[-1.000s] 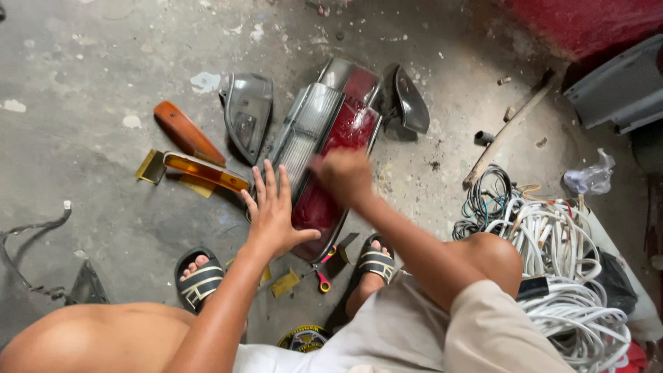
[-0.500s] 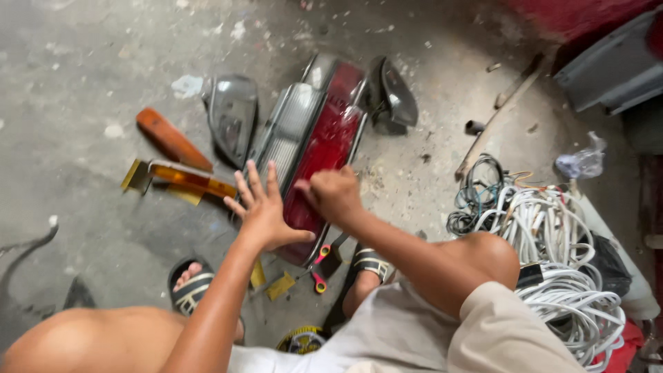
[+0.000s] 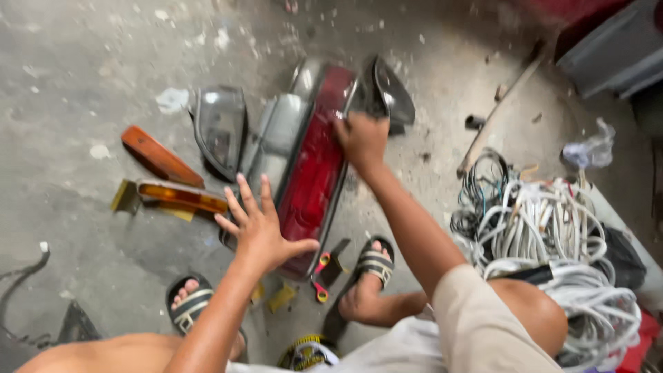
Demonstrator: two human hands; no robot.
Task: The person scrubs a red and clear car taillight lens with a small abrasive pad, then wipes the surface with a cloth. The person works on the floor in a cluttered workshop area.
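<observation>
One long car tail-light unit with a red plastic lens and a grey housing (image 3: 311,166) lies on the dusty concrete floor (image 3: 83,83) between the sandalled feet, and it is worked by both hands. The right hand (image 3: 362,138) is closed on the unit's far upper edge, while the left hand (image 3: 261,228) is laid near its lower end with the fingers spread open, pressing or just hovering; contact cannot be told through the blur. If the far end is lifted or twisted while the near end is pinned, the brittle lens could be cracked, or the grip could be lost and the unit dropped on the hard floor. A dark curved lamp housing (image 3: 387,90) touching the far end could be knocked aside. Just beside the unit, a grey lamp shell (image 3: 221,128) and an amber strip lens (image 3: 183,195) could be scraped, and an orange lens piece (image 3: 159,155) lies further left. The red-handled tool (image 3: 321,276) by the right foot could be stepped on, and the tangled white cables (image 3: 552,242) on the right could be snagged by the knee.
</observation>
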